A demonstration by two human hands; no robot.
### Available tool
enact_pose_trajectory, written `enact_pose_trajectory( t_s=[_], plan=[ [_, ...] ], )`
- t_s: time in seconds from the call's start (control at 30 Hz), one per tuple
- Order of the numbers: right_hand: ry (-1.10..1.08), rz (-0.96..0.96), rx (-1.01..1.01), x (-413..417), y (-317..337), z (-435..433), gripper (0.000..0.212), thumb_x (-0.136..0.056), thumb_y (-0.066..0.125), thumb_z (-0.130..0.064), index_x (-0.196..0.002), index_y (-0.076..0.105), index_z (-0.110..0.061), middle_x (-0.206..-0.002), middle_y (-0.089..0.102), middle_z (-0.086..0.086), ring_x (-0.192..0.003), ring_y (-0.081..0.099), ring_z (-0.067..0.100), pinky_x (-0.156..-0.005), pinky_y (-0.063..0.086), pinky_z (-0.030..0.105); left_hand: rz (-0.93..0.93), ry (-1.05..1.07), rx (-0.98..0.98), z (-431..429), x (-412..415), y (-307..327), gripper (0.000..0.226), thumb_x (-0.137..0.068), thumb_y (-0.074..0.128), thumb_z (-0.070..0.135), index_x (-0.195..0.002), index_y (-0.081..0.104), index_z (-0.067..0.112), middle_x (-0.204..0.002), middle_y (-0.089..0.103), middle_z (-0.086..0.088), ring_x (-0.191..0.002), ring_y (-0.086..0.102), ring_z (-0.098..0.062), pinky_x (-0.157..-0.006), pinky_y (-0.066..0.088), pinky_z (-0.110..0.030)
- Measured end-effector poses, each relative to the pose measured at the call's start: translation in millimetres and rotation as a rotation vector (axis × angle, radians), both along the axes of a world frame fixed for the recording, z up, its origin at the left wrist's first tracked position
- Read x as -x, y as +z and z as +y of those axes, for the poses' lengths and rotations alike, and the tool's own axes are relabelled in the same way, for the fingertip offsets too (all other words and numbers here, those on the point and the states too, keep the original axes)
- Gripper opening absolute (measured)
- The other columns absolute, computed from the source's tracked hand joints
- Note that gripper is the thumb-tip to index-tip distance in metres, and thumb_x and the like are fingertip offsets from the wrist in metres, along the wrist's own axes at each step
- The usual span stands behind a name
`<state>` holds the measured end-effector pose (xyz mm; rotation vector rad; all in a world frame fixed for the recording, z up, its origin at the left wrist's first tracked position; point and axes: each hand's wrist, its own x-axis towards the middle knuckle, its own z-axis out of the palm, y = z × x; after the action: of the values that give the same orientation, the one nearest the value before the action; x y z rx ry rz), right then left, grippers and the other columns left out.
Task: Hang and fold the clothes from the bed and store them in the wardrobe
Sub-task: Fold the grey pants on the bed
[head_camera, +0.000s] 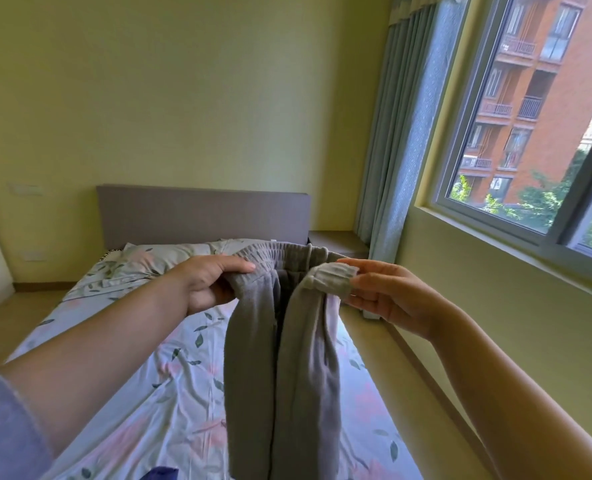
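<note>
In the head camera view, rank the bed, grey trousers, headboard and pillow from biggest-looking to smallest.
1. bed
2. grey trousers, though being held close to the camera inflates them
3. headboard
4. pillow, partly hidden

Surroundings. Beyond and above the grip: a plain pale-yellow wall point(183, 98). Right of the grip and higher: a grey-framed window point(481, 109) with its sill point(495, 251) below. Through the glass: an orange-brick apartment building point(561, 98) with balconies, and green trees point(544, 202) at its foot. Beyond the grip to the right: a blue-grey pleated curtain point(402, 133) above a low bedside ledge point(332, 239). Far left of the grip: two wall plates point(24, 189), one above the other, and tan floor point(17, 313).
</note>
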<state>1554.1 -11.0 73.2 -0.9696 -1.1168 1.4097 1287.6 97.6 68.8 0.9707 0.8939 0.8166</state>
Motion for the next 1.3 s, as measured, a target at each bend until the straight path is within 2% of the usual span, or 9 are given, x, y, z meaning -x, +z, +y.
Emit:
enact_pose_trajectory(
  t_s=[0.13,0.23,0.3,0.4,0.6,0.73,0.93,1.07,1.3],
  plan=[
    [-0.166,-0.387,-0.170,17.9,0.9,-1.9,0.035,-0.078,0.066,0.017,-0.105,0.071,-0.005,-0.099,0.071,0.027,-0.090,0.070,0.029,-0.078,0.060,0.030,-0.043,0.085,0.043,-6.7,-6.3,-2.0,0.012,-0.089,0.061,0.003,-0.100,0.064,0.002,-0.095,0.069,-0.014,-0.084,0.066,-0.023,-0.076,0.055,-0.036],
    [-0.463,-0.825,-0.401,26.6,2.6,2.2,0.014,-0.077,0.080,-0.009,-0.073,0.074,-0.021,-0.070,0.067,0.013,-0.061,0.060,0.013,-0.058,0.051,0.021,0.016,0.149,0.043,-9.1,-9.4,-5.7,0.008,-0.087,0.068,0.015,-0.094,0.064,0.014,-0.086,0.069,-0.006,-0.078,0.064,-0.019,-0.070,0.053,-0.032],
    [-0.465,-1.007,-0.486,28.9,3.8,3.4,0.009,-0.076,0.081,-0.027,-0.074,0.072,-0.025,-0.077,0.060,0.001,-0.068,0.055,0.013,-0.063,0.047,0.021,0.035,0.166,0.040,-12.0,-10.0,-5.3,0.008,-0.089,0.068,0.020,-0.094,0.062,0.017,-0.083,0.068,-0.004,-0.076,0.063,-0.019,-0.076,0.051,-0.034],
    [-0.352,-0.940,-0.523,33.7,2.7,2.7,0.013,-0.087,0.070,-0.029,-0.092,0.071,-0.017,-0.106,0.061,-0.005,-0.099,0.060,0.015,-0.087,0.050,0.028,-0.028,0.135,0.053,-18.4,-11.5,-1.2,0.013,-0.097,0.055,0.014,-0.110,0.058,0.012,-0.086,0.068,-0.009,-0.074,0.065,-0.020,-0.060,0.056,-0.033],
    [-0.181,-0.827,-0.529,56.1,-3.8,-1.0,0.033,-0.095,0.060,-0.034,-0.063,0.053,-0.030,-0.057,0.044,-0.017,-0.055,0.040,0.000,-0.055,0.034,0.012,-0.090,-0.008,-0.022,-31.9,-5.4,-1.0,0.019,-0.102,0.042,0.011,-0.108,0.059,0.003,-0.089,0.070,-0.013,-0.072,0.070,-0.020,-0.062,0.061,-0.033],
    [-0.159,-0.855,-0.543,70.4,-0.5,0.2,0.034,-0.095,0.060,-0.033,-0.061,0.059,-0.034,-0.055,0.050,-0.018,-0.055,0.045,-0.002,-0.057,0.036,0.007,-0.061,-0.051,-0.073,-36.7,-1.6,-1.8,0.024,-0.099,0.049,0.013,-0.116,0.060,-0.002,-0.102,0.068,-0.017,-0.084,0.069,-0.023,-0.072,0.060,-0.033],
    [-0.243,-0.898,-0.529,81.3,-6.8,4.6,0.026,-0.094,0.060,-0.035,-0.081,0.070,-0.015,-0.071,0.064,-0.003,-0.067,0.056,0.004,-0.063,0.043,0.007,-0.072,-0.089,-0.211,-48.0,-3.4,-2.9,0.017,-0.097,0.054,0.011,-0.095,0.068,0.003,-0.088,0.073,-0.013,-0.077,0.071,-0.019,-0.074,0.060,-0.031],
    [-0.254,-0.916,-0.518,82.0,-10.8,5.9,0.032,-0.093,0.060,-0.039,-0.083,0.070,-0.011,-0.075,0.065,0.006,-0.072,0.058,0.018,-0.068,0.049,0.026,-0.047,-0.137,-0.265,-53.6,1.4,-0.9,0.019,-0.097,0.054,0.017,-0.095,0.069,0.005,-0.084,0.073,-0.012,-0.071,0.071,-0.017,-0.062,0.058,-0.028],
    [-0.333,-0.964,-0.537,85.8,-12.9,10.6,0.032,-0.092,0.059,-0.047,-0.077,0.069,-0.021,-0.069,0.063,-0.003,-0.068,0.059,0.015,-0.071,0.055,0.042,-0.046,-0.256,-0.351,-60.9,8.8,4.0,0.035,-0.089,0.062,0.031,-0.106,0.069,0.002,-0.101,0.071,-0.016,-0.093,0.069,-0.024,-0.081,0.059,-0.034]
  ],
)
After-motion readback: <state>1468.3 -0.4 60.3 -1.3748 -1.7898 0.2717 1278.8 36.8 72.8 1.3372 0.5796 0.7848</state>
